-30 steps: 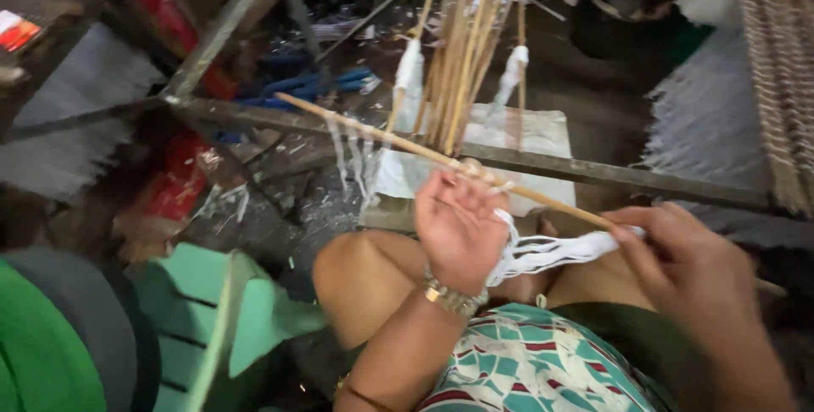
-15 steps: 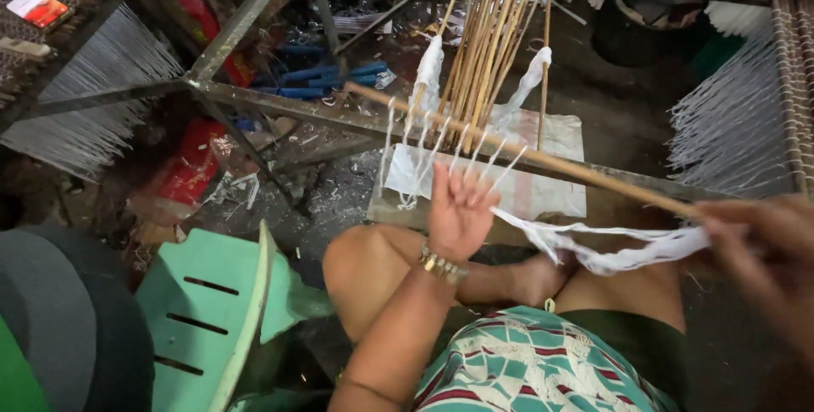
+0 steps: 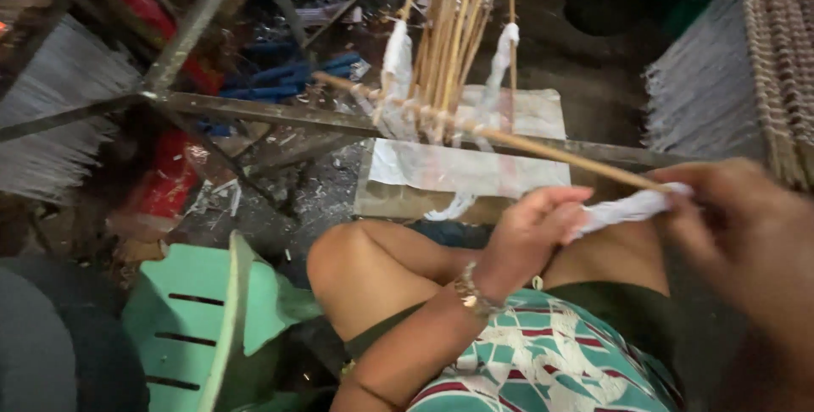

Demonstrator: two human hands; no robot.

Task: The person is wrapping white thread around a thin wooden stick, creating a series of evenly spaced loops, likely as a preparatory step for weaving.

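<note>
While pinched on a twisted white strip (image 3: pixel 632 206), left hand (image 3: pixel 530 234) and right hand (image 3: pixel 746 234) close together, fingers of both clamped on the strip's ends. Just above the hands, a long wooden stick (image 3: pixel 543 147) slanting away to the left, touching the strip. Beyond, a bundle of thin sticks (image 3: pixel 454 30). Well left of the left hand, a green plastic chair (image 3: pixel 199 319).

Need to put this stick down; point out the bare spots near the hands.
Freest patch: the white sheet beyond the metal bar, right of the upright sticks. The floor beside the green chair is littered. Both hands, left hand and right hand, crowd the white strip.
</note>
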